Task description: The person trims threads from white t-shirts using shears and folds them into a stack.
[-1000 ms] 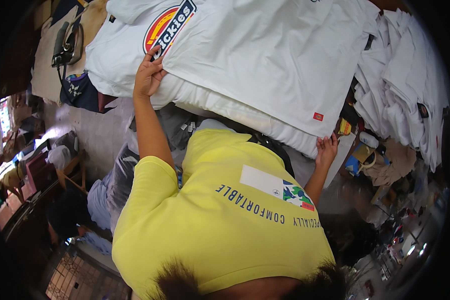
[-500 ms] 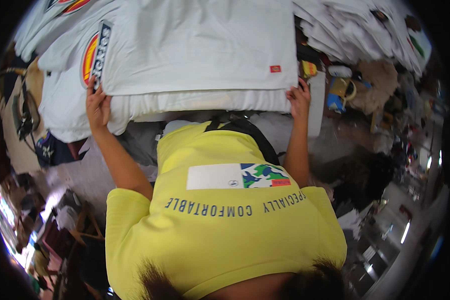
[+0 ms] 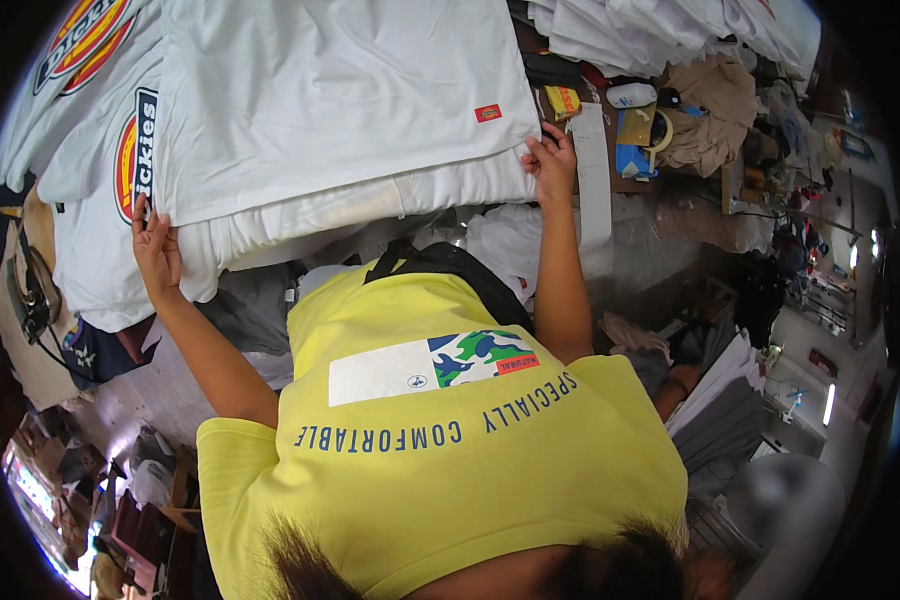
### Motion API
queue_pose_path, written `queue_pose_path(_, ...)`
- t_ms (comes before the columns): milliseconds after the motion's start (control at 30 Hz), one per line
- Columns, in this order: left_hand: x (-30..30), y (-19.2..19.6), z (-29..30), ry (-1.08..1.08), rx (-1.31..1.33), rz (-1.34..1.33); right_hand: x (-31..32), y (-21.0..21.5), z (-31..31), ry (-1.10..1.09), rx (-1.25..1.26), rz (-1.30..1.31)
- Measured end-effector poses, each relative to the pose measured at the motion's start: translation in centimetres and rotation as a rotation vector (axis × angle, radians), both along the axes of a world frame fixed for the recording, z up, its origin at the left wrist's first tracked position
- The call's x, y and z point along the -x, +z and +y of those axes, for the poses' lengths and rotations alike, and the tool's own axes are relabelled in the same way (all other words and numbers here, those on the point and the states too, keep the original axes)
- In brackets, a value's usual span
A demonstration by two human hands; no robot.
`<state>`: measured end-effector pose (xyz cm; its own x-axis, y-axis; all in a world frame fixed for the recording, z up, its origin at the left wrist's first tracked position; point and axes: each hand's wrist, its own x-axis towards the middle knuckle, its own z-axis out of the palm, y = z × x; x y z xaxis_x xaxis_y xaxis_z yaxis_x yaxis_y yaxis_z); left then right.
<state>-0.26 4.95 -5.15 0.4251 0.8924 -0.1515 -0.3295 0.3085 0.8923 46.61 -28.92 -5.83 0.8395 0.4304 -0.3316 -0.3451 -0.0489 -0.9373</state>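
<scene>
Fingers (image 3: 142, 222) on crosswise-lying white shirt (image 3: 340, 90)

The room is crowded and rather dim at the edges. Behind the work table (image 3: 610, 200), heaps of white folded cloth (image 3: 670, 30) lie at the upper right, next to a beige cloth bundle (image 3: 715, 100) and a yellow tape roll (image 3: 562, 100). At the right, bright lamps (image 3: 828, 403) shine over a grey floor. At the lower left, a wooden stool (image 3: 182, 490) stands among dark clutter.
</scene>
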Motion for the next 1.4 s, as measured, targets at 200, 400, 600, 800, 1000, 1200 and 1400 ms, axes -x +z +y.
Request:
queue_pose_path(200,0.1,-1.3,-0.6,0.125,-0.077,-0.139,-0.2,-0.9,-0.4,-0.094,-0.155,0.034)
queue_pose_path(400,1.5,-2.8,0.4,0.093,-0.071,-0.218,-0.6,-1.5,-1.2,-0.153,-0.324,0.105)
queue_pose_path(600,2.9,-0.8,-1.3,0.148,0.004,-0.067,-0.1,-0.3,-1.9,-0.077,-0.293,0.104)
queue_pose_path(800,8.4,0.2,-6.5,0.227,0.015,-0.031,3.1,3.0,-5.0,0.002,-0.301,0.111)
queue_pose_path(1000,12.0,-3.1,-11.4,0.282,0.128,0.002,5.7,2.5,-7.9,0.055,-0.21,0.161)
queue_pose_path(1200,13.0,-6.7,-12.4,0.316,0.183,-0.065,6.6,1.9,-9.1,0.057,-0.204,0.21)
queue_pose_path(1400,12.7,-6.7,-12.1,0.303,0.167,-0.019,6.9,1.8,-9.5,0.049,-0.208,0.212)
